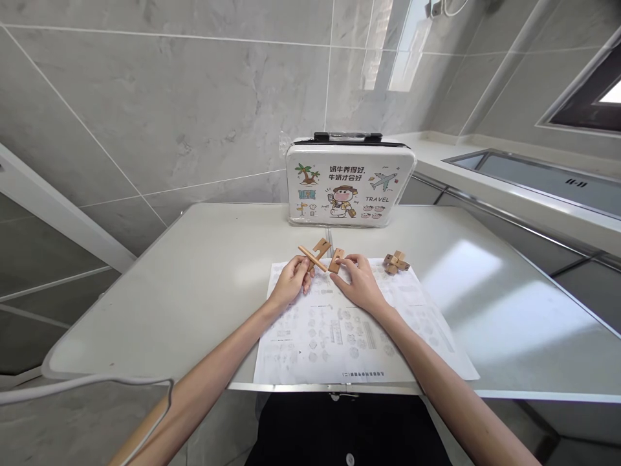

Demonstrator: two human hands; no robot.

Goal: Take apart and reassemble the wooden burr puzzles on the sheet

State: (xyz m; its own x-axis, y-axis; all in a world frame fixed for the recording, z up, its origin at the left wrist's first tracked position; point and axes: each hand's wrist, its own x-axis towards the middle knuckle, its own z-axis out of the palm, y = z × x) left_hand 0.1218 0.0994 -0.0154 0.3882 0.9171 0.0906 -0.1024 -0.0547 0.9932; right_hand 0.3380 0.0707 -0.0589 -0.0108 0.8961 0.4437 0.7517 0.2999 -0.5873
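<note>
My left hand (290, 281) is closed around a thin wooden stick (312, 257) and a flat notched wooden puzzle piece (321, 246), which cross each other just past its fingertips. Another flat wooden puzzle piece, slotted in the middle (336, 260), is pinched at the fingers of my right hand (359, 283). The pieces in the two hands are close together, above the far edge of a printed instruction sheet (286, 359). To the right, an interlocked wooden puzzle (396, 262) made of several crossed pieces rests near the sheet's far edge.
A white cartoon-printed case (350, 184) with a black handle stands at the back of the light folding table (194, 291). A white cable (87, 383) crosses the front left. Behind is a grey tiled wall (184, 116), with a counter (524, 175) at the right.
</note>
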